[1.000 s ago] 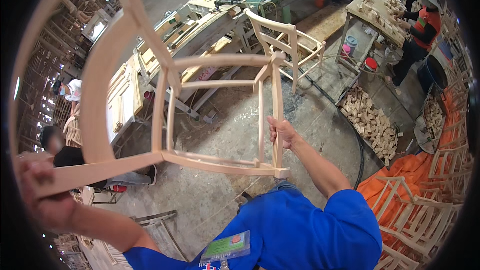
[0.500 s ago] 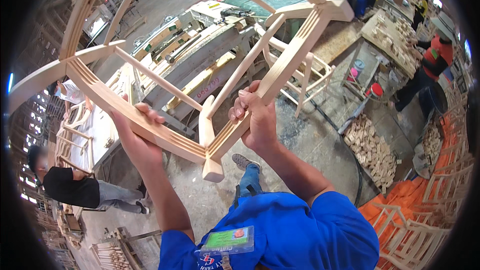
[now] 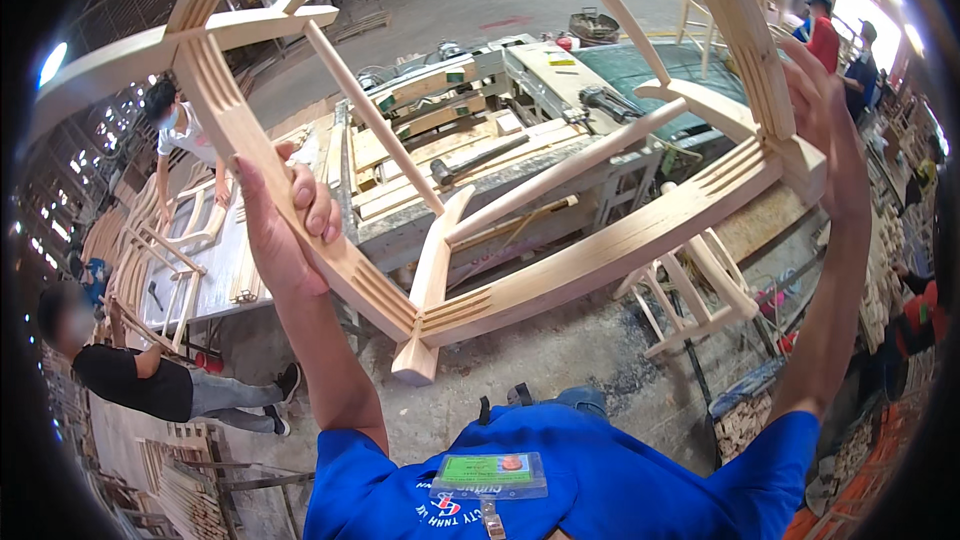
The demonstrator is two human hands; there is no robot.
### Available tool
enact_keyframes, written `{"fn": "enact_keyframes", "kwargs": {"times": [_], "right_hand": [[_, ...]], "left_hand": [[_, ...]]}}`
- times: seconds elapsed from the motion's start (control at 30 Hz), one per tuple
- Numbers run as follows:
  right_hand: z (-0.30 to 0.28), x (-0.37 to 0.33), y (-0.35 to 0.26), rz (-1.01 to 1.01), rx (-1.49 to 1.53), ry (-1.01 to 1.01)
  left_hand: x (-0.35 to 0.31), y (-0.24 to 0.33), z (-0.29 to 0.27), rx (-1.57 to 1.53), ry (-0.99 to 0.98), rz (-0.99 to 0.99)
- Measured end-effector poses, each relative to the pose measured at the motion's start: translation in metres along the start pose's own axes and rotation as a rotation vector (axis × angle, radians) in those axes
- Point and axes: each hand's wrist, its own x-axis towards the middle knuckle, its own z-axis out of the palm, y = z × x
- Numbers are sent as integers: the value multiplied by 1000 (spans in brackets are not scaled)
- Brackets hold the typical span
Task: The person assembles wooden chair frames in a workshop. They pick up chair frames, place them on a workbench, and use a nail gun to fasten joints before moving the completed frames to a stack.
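A pale wooden frame (image 3: pixel 590 258) with curved rails, finger-jointed corners and thin round rods is held up in front of me, tilted, its near corner above my chest. Its far part runs out of the top of the picture. My left hand (image 3: pixel 290 220) is closed round the left rail, thumb on the near side and fingers curled over the inner edge. At the right corner joint, my right hand (image 3: pixel 822 115) presses against the outer side of the frame with fingers reaching up along the rail; part of it is hidden behind the wood.
Beyond the frame stands a workbench (image 3: pixel 545 162) with timber, a hammer (image 3: pixel 480 158) and a power tool (image 3: pixel 608 102). A wooden chair-like frame (image 3: pixel 690 305) stands at the right. Co-workers are at the left, one in a black shirt (image 3: pixel 140 380), beside a table with frame parts.
My right hand has shifted from the near right rail out to the right corner. The frame has turned and its right side swung nearer; my left hand keeps its hold on the left rail.
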Motion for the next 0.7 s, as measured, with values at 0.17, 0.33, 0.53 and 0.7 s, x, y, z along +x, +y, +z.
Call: {"fn": "enact_keyframes", "kwargs": {"times": [0.17,0.33,0.53,0.7], "right_hand": [[90,148,68,-2,-304,-176],[132,232,191,59,-250,-100],[167,367,337,60,-150,-112],[204,464,452,118,-112,-135]], "left_hand": [[74,-48,-16,135,46,-7],[160,-102,-47,353,85,-11],[305,-178,-76,518,158,-67],[410,-249,-109,594,204,-57]]}}
